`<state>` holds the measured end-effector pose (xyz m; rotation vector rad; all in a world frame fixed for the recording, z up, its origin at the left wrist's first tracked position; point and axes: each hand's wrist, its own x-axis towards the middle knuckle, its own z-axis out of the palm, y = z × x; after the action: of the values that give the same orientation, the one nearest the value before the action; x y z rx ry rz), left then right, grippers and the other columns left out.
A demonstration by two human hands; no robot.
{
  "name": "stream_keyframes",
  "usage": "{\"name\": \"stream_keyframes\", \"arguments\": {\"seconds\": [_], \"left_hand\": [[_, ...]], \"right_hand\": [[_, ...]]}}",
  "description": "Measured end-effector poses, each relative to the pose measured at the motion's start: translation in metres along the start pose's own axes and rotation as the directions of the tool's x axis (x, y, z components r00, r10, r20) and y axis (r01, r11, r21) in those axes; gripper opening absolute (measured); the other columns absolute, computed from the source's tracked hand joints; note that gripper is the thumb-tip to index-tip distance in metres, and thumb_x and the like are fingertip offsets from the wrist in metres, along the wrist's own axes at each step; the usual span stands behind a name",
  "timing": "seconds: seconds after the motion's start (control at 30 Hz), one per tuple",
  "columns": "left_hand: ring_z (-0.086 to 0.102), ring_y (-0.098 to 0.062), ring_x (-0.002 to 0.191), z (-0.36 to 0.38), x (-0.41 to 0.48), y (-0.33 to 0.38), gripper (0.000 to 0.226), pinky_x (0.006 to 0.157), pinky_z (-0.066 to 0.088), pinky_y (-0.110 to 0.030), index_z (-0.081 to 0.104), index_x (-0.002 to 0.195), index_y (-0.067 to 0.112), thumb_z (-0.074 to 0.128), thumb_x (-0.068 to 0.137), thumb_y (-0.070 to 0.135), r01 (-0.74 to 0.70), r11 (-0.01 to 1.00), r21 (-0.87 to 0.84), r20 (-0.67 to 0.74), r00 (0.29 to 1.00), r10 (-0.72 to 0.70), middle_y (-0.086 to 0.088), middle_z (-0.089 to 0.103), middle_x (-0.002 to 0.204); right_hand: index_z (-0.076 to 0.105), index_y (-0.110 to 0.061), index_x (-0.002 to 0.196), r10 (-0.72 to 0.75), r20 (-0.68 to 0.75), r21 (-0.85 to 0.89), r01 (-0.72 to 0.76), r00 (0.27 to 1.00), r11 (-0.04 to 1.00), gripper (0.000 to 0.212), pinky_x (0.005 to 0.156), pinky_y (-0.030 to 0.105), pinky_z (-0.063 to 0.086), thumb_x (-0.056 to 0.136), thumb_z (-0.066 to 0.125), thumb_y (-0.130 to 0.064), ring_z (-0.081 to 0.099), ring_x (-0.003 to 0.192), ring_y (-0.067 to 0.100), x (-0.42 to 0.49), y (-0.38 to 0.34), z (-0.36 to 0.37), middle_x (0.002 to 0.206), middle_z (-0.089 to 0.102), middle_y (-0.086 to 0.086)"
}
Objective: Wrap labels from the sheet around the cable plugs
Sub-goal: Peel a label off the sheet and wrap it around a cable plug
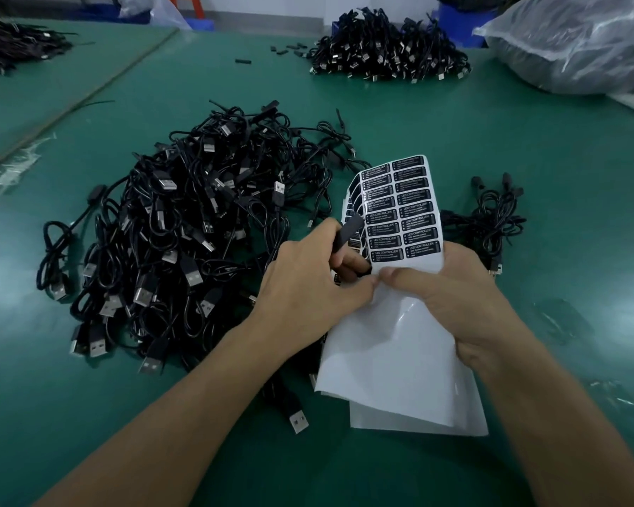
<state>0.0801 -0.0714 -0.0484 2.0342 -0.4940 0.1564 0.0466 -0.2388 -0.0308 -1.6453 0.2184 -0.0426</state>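
Left hand (308, 283), fingers curled around a black cable plug (348, 232), right hand (454, 298) at its 3 o'clock, fingers pinching the label sheet (399, 206) mid-frame, plug at the sheet's 9 o'clock edge, cable pile (183, 232) at 9 o'clock on the green desk (527, 159).

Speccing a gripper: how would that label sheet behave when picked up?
Probably floppy: the label sheet bends and curls over where the right hand grips it. Likely slippery: its bare lower part shines. It looks thin, so probably light.

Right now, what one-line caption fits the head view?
Left hand grips a black plug while the right hand holds the label sheet beside a cable pile.
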Motion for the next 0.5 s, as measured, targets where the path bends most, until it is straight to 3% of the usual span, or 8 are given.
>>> {"name": "stream_keyframes", "arguments": {"seconds": [0.27, 0.5], "left_hand": [[0.069, -0.002, 0.072, -0.0022, 0.0007, -0.0007, 0.039, 0.069, 0.058, -0.049, 0.039, 0.075, 0.025, 0.078, 0.077, 0.028, 0.014, 1.000, -0.018, 0.008, 1.000, -0.014, 0.024, 0.074, 0.081], [0.067, -0.015, 0.073, -0.0013, 0.0013, -0.0024, 0.041, 0.066, 0.055, -0.052, 0.029, 0.071, 0.027, 0.069, 0.079, 0.030, 0.037, 0.999, 0.004, -0.041, 0.998, -0.037, 0.020, 0.073, 0.077]], "right_hand": [[0.075, -0.013, 0.089, 0.013, 0.018, 0.006, -0.013, 1.000, 1.000, 0.020, 0.059, 0.026, 0.060, 0.083, 0.072, 0.006, 0.076, 0.073, 0.020, -0.0015, -0.0017, 0.0009, 0.083, 0.078, 0.003], [0.075, -0.017, 0.090, 0.032, 0.030, 0.039, -0.034, 0.999, 0.999, 0.025, 0.057, 0.023, 0.058, 0.083, 0.071, 0.007, 0.076, 0.073, 0.018, -0.0030, -0.0037, 0.0005, 0.084, 0.078, 0.001]]}}
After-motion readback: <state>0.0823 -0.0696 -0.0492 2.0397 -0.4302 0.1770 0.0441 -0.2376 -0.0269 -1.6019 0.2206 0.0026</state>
